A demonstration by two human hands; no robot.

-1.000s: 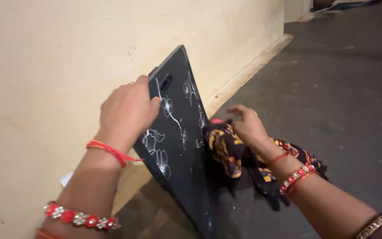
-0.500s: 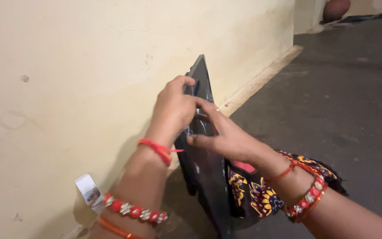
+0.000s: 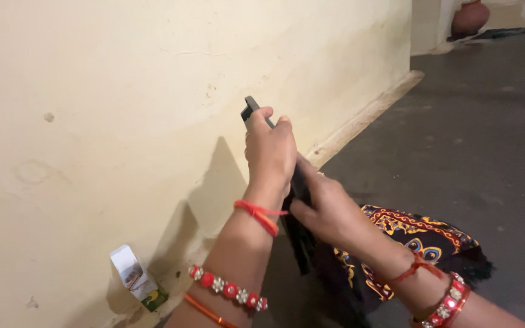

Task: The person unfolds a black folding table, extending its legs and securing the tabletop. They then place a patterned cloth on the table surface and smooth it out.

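Dark floor (image 3: pixel 469 140), patterned cloth (image 3: pixel 432 237)

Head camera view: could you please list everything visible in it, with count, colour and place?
slate board: one, black, seen edge-on, upright near the wall, between both hands
patterned cloth: one, dark with orange and yellow print, on the floor under the right wrist
small carton: one, white and green, at the wall base, lower left
wall: one, cream, left
floor: one, dark grey, right
clay pot: one, reddish brown, top right
left hand: grip on the board's top edge
right hand: flat on the board's side
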